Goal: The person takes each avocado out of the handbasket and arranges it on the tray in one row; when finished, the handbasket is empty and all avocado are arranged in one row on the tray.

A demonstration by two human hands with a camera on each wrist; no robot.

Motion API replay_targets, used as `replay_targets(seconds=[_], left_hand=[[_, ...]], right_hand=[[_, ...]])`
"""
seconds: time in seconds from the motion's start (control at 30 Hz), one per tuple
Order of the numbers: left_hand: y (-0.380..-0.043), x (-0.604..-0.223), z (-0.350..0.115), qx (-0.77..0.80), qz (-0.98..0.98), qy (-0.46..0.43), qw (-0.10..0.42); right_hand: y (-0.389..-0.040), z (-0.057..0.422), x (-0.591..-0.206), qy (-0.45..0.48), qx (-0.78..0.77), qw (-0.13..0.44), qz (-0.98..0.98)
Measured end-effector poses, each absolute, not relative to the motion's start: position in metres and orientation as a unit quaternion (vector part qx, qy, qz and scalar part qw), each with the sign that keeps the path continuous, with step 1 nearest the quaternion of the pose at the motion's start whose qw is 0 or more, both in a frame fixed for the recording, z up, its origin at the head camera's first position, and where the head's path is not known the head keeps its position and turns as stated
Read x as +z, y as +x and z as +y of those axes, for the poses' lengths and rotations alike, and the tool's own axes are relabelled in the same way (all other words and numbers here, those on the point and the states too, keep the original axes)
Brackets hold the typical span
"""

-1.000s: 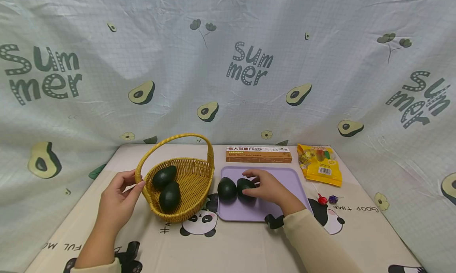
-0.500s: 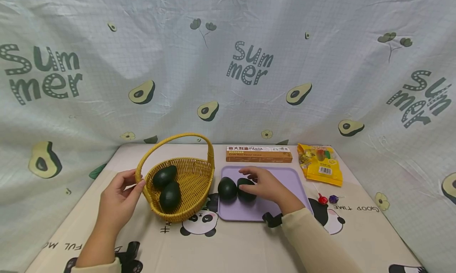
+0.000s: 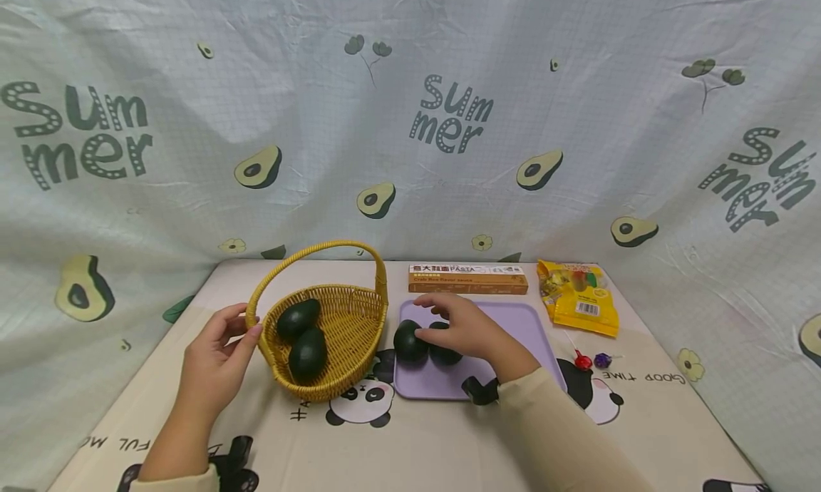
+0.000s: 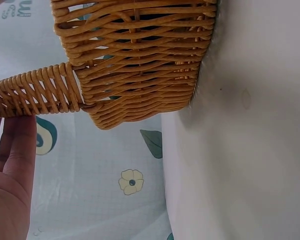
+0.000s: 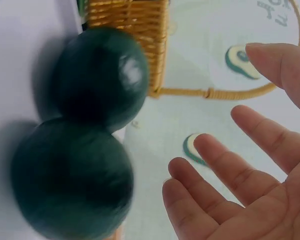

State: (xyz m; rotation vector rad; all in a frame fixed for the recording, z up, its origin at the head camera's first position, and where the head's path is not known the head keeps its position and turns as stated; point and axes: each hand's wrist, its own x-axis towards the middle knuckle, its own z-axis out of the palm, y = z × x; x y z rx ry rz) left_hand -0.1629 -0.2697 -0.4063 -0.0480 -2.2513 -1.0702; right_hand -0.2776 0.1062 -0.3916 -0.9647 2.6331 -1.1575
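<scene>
My left hand (image 3: 212, 367) pinches the left foot of the handle (image 4: 45, 92) on a yellow wicker basket (image 3: 349, 328), thumb in front and fingers behind. Two dark green avocados (image 3: 308, 355) lie inside the basket. To its right, a lilac tray (image 3: 436, 391) bears two more, a left avocado (image 3: 407, 346) and a right avocado (image 3: 445, 356) side by side. Over this pair hovers my right hand (image 3: 471, 328), fingers spread and holding nothing. The right wrist view shows a gap between its fingertips (image 5: 177, 167) and both avocados (image 5: 72, 180).
Behind the tray lies a pasta box (image 3: 468, 279). A yellow snack bag (image 3: 580, 299) is at the back right, with a red lollipop (image 3: 582, 360) and a purple lollipop (image 3: 602, 361) in front of it. A printed curtain (image 3: 410, 135) hangs behind the table.
My right hand has moved left and slightly up, from beside the right avocado to above the pair. The left hand, the basket and the avocados have stayed in place.
</scene>
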Motion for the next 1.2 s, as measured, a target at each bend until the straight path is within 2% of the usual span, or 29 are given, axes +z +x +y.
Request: replay_targets(seconds=[1.2], left_hand=[[-0.164, -0.407, -0.27, -0.411, -0.861, -0.003, 0.3]], right_hand=[[-0.259, 0.018, -0.357, -0.417, -0.396, 0.15, 0.804]])
